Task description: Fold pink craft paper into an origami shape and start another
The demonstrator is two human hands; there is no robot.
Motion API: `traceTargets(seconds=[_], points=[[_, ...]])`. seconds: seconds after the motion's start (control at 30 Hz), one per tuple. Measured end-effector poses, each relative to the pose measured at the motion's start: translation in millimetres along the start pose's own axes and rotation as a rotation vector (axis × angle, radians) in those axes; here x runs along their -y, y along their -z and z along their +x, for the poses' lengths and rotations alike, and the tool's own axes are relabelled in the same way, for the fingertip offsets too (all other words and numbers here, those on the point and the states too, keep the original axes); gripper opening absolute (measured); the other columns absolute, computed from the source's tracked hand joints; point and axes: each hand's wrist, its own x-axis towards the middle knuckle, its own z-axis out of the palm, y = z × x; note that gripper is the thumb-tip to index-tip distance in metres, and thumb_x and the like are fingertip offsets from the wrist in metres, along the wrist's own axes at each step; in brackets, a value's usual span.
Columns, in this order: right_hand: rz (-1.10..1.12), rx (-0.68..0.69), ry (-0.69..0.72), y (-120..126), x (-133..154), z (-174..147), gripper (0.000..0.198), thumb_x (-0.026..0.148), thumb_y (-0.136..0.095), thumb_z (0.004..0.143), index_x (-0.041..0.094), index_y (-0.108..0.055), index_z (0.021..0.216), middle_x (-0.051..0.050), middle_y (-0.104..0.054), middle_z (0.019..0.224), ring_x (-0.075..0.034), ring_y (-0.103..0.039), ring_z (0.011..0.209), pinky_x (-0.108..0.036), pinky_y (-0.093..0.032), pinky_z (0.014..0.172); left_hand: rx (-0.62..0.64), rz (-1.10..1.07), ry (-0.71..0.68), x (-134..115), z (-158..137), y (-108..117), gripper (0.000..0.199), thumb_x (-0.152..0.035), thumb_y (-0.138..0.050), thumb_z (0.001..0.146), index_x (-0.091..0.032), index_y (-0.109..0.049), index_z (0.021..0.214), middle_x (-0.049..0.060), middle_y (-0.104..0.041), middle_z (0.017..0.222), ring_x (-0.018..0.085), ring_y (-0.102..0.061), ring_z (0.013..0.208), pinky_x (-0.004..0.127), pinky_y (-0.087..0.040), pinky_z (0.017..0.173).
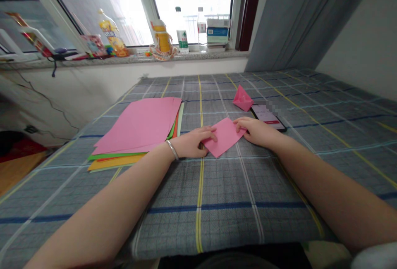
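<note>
A small folded square of pink paper (223,139) lies on the plaid cloth with one corner toward me. My left hand (194,141), a silver bangle at its wrist, grips the left corner, fingers on top and thumb at the edge. At the upper right corner, my right hand (252,130) pinches the paper with bent fingers; its thumb is partly hidden. Just beyond my right hand stands a pink folded paper shape (242,98) with a pointed top. Beside it a phone (269,117) lies face up with its screen lit.
Left of my hands is a stack of coloured paper sheets (139,122), pink on top. A grey plaid cloth (226,186) covers the surface. Along the windowsill (130,59) stand bottles, a yellow flask (161,39) and boxes (218,33). A grey curtain (288,21) hangs at right.
</note>
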Motion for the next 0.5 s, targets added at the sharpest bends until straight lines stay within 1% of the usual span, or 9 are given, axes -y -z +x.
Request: traceTargets(seconds=[0.07,0.13,0.27,0.4,0.5], points=[[-0.023,0.012,-0.015,-0.1,1.3,-1.3,0.029,-0.001,-0.046,0.070,0.021,-0.060,0.083,-0.005,-0.066,0.114,-0.021,-0.060,0.108,-0.038,-0.046,0.094,0.032,-0.011,0.039,-0.5,-1.4,3.5,0.041,-0.023,-0.066,0.077,-0.018,-0.058,0.117,0.018,-0.040,0.146,0.028,-0.036,0.137,0.047,-0.030,0.111],[-0.047,0.036,-0.011,-0.7,1.0,-2.5,0.034,-0.002,-0.047,0.068,0.022,-0.060,0.088,-0.006,-0.065,0.117,-0.021,-0.059,0.110,-0.038,-0.046,0.096,0.039,-0.012,0.067,-1.0,-1.7,5.5,0.041,-0.032,-0.067,0.080,-0.019,-0.058,0.118,0.017,-0.040,0.146,0.027,-0.037,0.136,0.047,-0.030,0.111],[-0.049,0.062,-0.012,-3.8,-2.8,-3.5,0.037,-0.001,-0.048,0.068,0.021,-0.061,0.095,-0.008,-0.064,0.118,-0.022,-0.059,0.112,-0.040,-0.044,0.099,0.030,0.032,0.093,-1.7,-0.3,5.5,0.042,-0.034,-0.070,0.079,-0.019,-0.059,0.116,0.017,-0.042,0.145,0.027,-0.041,0.133,0.044,-0.032,0.109],[0.045,-0.007,-0.145,-5.4,-4.6,-1.7,0.043,-0.002,-0.046,0.072,0.021,-0.058,0.106,-0.008,-0.066,0.116,-0.021,-0.062,0.106,-0.039,-0.048,0.093,0.014,0.064,0.071,-0.9,1.0,4.1,0.046,-0.036,-0.072,0.078,-0.019,-0.058,0.118,0.016,-0.045,0.143,0.025,-0.046,0.129,0.041,-0.034,0.107],[0.115,-0.015,-0.232,-3.4,-0.9,0.5,0.045,-0.003,-0.044,0.073,0.018,-0.054,0.112,-0.009,-0.067,0.112,-0.019,-0.065,0.099,-0.036,-0.051,0.087,-0.009,0.078,0.061,-0.1,2.4,3.3,0.057,-0.042,-0.075,0.074,-0.020,-0.056,0.123,0.015,-0.047,0.141,0.026,-0.048,0.127,0.040,-0.036,0.106]])
